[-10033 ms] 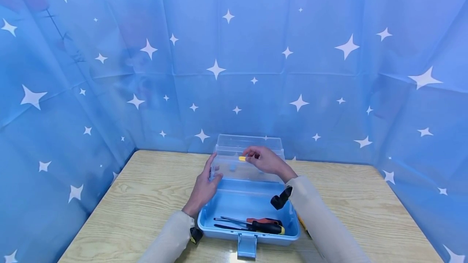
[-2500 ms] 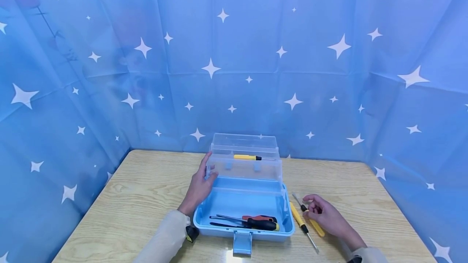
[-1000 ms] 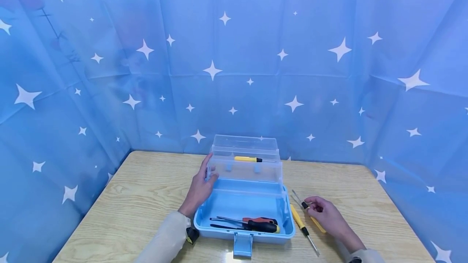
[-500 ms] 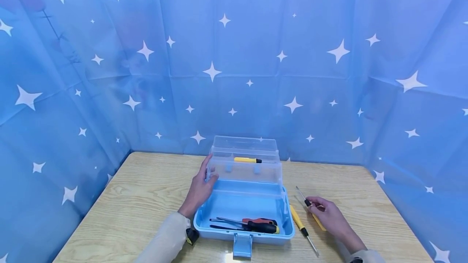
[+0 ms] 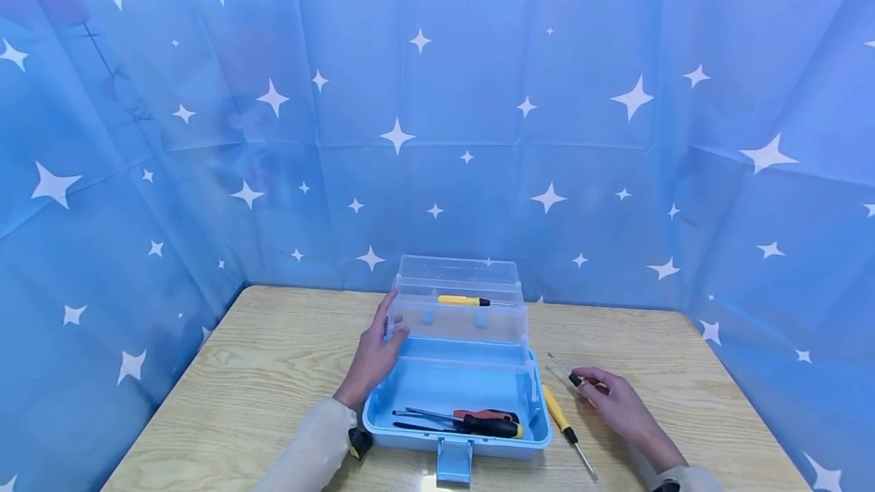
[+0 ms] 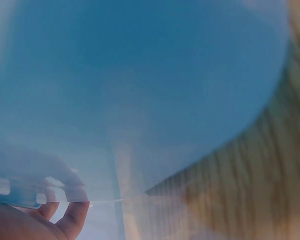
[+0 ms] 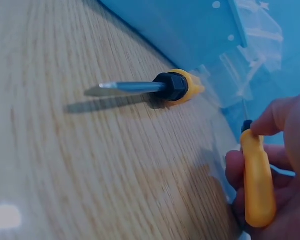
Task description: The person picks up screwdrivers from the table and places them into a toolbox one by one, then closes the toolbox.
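A light blue toolbox [image 5: 403, 440] stands with its clear lid [image 5: 458, 268] raised. My left hand [image 5: 372, 355] grips the left edge of the clear upper part, fingers curled round it in the left wrist view. One yellow screwdriver [image 5: 459, 300] lies across that clear part. To the right of the box, my right hand [image 5: 618, 405] holds another yellow screwdriver [image 7: 259, 185] by its handle, blade pointing away; my palm hides much of the handle in the head view. Between hand and box, a third yellow screwdriver [image 5: 557, 408] lies on the table, its blade toward me.
Inside the box lie a black-handled screwdriver [image 5: 488, 426], an orange-red handled tool [image 5: 481, 413] and a thin black tool [image 5: 413, 425]. The blue latch [image 5: 454, 462] hangs down in front. A starry blue curtain [image 5: 437, 97] surrounds the wooden table [image 5: 287, 348].
Ten seconds ago my right hand was at the clear part with something yellow. It has since moved to the table's right side and taken hold of a yellow screwdriver. My left hand stays put.
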`<state>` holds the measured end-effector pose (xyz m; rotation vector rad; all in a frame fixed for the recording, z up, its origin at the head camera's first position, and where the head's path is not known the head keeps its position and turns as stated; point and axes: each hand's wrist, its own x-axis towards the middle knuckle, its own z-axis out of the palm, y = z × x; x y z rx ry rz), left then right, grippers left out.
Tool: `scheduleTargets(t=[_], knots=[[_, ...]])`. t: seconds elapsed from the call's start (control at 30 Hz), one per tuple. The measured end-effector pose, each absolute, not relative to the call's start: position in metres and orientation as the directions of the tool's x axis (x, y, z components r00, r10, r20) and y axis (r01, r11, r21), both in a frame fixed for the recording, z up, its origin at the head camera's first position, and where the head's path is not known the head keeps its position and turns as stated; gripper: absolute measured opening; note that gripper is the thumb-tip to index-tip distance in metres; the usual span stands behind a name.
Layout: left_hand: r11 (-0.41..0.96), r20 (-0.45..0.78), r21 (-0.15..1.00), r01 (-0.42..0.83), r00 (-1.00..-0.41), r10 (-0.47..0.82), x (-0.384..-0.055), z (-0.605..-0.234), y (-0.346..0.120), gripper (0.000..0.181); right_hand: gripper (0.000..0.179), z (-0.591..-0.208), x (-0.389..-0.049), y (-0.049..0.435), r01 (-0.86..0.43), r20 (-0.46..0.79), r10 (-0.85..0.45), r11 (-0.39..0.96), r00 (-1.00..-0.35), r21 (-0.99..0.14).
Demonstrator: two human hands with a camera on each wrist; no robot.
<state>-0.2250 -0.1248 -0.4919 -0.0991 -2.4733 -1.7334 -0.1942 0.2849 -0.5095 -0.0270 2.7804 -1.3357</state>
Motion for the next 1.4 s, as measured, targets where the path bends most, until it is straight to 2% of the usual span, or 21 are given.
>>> scheduleTargets(t=[0.5,0.77,0.97,1.4], knots=[[0.352,0.139,0.928,0.122,-0.99,-0.022,-0.226,-0.491,-0.126,0.064,0.039,-0.506,-0.199,0.288,0.083,-0.089,0.023,0.63,-0.996,-0.772],[0.33,0.13,0.936,0.119,-0.991,-0.011,-0.226,-0.49,-0.126,0.064,0.028,-0.508,-0.2,0.288,0.013,-0.018,-0.002,0.638,-1.0,-0.77],[0.312,0.134,0.942,0.126,-0.991,-0.005,-0.225,-0.491,-0.125,0.065,0.033,-0.509,-0.203,0.289,0.032,-0.043,-0.002,0.643,-0.999,-0.766],[0.308,0.128,0.944,0.12,-0.992,-0.004,-0.223,-0.491,-0.125,0.065,0.032,-0.504,-0.207,0.288,0.007,-0.03,-0.032,0.558,-0.999,-0.83]])
